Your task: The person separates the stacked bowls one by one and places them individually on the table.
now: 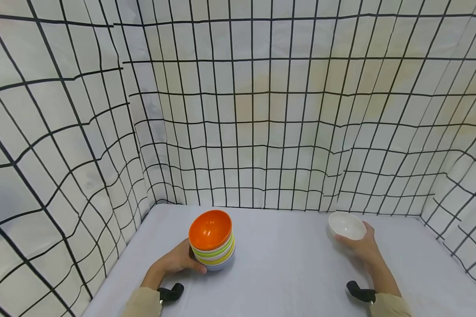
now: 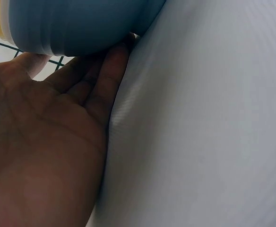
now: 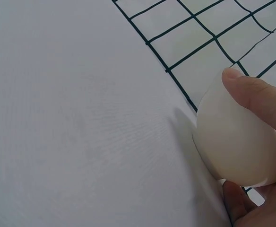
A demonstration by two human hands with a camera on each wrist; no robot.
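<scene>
On the left of the table stands a stack of bowls [image 1: 210, 231], with an orange one on top, green, white and yellow rims beneath it, and a pale blue bowl [image 2: 76, 23] at the bottom. My left hand [image 1: 178, 259] grips the stack low on its left side, thumb in front and fingers reaching behind. In the left wrist view the fingers lie against the table under the blue bowl's curve. Over at the right, my right hand [image 1: 361, 244] holds a white bowl [image 1: 346, 225] by its side, tilted. The right wrist view shows the thumb on the white bowl's outside [image 3: 237, 137] and fingertips below.
A white cloth covers the table [image 1: 281, 255]. White walls with a black grid [image 1: 254, 105] rise at the back and both sides. Each wrist carries a black strap-mounted piece, such as the left one [image 1: 172, 292].
</scene>
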